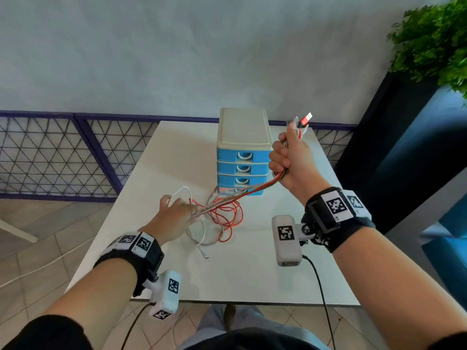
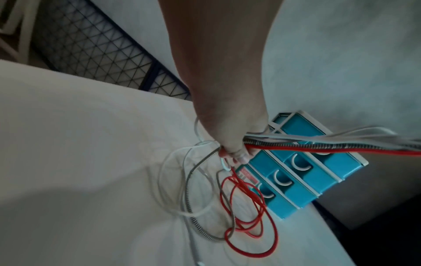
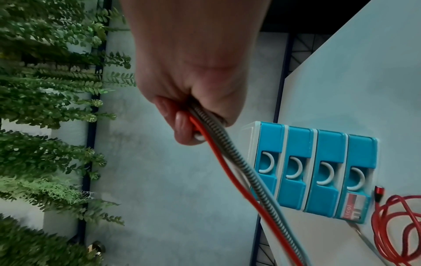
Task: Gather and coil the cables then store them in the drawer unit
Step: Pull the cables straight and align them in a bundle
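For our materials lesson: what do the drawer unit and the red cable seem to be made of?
Drawer unit: probably moulded plastic, with smooth cream casing and glossy blue fronts. Red cable: seemingly a braided fabric sheath, matte and finely textured in the right wrist view.

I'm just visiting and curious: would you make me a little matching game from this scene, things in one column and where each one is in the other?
Things:
1. right hand
2. left hand
3. drawer unit
4. red cable loops

Places or states:
A. lying on the white table in front of the drawers
B. standing on the table, all four blue drawers closed
C. raised, gripping the cable ends
D. low over the table, holding the cable bundle

Pairs: 1-C, 2-D, 3-B, 4-A
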The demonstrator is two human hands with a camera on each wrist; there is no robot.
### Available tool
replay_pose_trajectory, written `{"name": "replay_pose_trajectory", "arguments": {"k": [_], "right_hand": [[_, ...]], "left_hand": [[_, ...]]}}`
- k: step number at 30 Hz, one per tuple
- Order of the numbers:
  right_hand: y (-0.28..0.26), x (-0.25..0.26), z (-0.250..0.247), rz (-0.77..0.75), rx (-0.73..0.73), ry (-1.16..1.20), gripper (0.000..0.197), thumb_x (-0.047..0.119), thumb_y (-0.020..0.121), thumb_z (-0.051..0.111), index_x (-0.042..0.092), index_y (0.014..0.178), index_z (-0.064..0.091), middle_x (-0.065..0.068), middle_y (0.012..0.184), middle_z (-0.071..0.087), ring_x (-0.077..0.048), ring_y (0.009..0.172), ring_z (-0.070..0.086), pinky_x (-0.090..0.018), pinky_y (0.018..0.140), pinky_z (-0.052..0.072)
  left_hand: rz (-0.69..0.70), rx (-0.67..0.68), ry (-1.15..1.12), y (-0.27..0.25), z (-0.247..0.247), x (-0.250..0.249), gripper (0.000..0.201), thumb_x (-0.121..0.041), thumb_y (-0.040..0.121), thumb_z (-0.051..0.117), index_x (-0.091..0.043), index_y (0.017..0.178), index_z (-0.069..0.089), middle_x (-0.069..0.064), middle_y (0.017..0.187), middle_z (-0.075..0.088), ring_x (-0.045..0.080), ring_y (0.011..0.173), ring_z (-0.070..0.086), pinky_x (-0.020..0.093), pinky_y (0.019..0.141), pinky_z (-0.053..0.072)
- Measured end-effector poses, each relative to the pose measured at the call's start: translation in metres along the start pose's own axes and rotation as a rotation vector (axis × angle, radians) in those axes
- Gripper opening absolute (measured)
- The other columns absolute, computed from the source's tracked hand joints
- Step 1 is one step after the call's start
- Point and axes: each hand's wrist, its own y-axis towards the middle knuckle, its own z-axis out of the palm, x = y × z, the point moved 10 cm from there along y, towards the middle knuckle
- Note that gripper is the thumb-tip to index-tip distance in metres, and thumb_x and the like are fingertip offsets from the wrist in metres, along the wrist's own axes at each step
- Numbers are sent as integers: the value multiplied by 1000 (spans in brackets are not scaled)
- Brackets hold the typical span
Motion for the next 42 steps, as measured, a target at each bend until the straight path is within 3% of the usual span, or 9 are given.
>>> {"name": "replay_pose_trajectory", "arguments": {"k": [9,11,15,19,22,24,30,35,42], "right_hand": [[-18,-40,27,240,281,-258,37,45,100,40,17,77,45,7,43,29,-3,27,22,-14,28,21],[-19,-43,28,228,283,-297,37,45,100,40,16,77,45,7,44,29,-3,28,23,-13,30,22],[-13,-40,21,159,212,-285,37,47,98,42,17,78,43,6,47,30,-5,31,26,-16,32,24],[-11,-49,11,176,166,-273,38,48,98,42,17,75,42,6,47,31,-5,33,27,-17,33,26],[-10,-57,8,194,151,-253,37,46,98,42,18,75,43,6,48,31,-5,33,27,-17,33,26],[-9,-60,7,206,134,-198,36,45,98,43,16,75,44,5,48,30,-5,33,27,-18,32,26],[-6,-53,2,195,135,-43,39,45,99,43,15,74,45,6,46,28,-3,30,24,-17,29,23],[-2,-50,-5,186,126,109,39,44,99,41,15,73,46,7,43,30,-2,28,26,-17,27,25],[2,-38,-15,192,121,177,40,45,100,39,16,72,45,8,41,32,-2,26,26,-15,25,23]], "left_hand": [[-54,-238,487,33,-78,23,43,-4,83,37,-19,121,50,2,134,45,29,111,45,62,106,13],[-61,-274,504,38,-94,21,43,-7,84,32,-13,121,52,6,134,47,31,113,46,63,108,12],[-71,56,278,39,-59,15,28,-27,86,51,-24,114,47,-4,127,49,28,125,38,61,110,3],[68,143,197,34,-36,-26,62,-58,72,64,-35,127,45,-9,137,42,26,136,26,60,109,1],[307,91,-39,25,-52,-87,84,-61,70,69,-35,141,32,-10,146,34,16,138,26,35,110,15],[348,156,-299,18,-56,-118,75,-56,77,65,-31,141,35,-15,138,40,5,128,33,21,102,22],[290,183,-726,10,-46,-145,32,-45,95,44,-18,87,61,-8,75,62,4,71,56,23,73,44],[364,-15,-568,9,-45,-138,18,-39,94,47,-25,87,54,-7,65,61,14,63,59,36,65,49],[206,273,-1054,5,-22,-108,40,-52,88,48,-16,69,51,-6,53,43,16,50,56,34,72,48]]}}
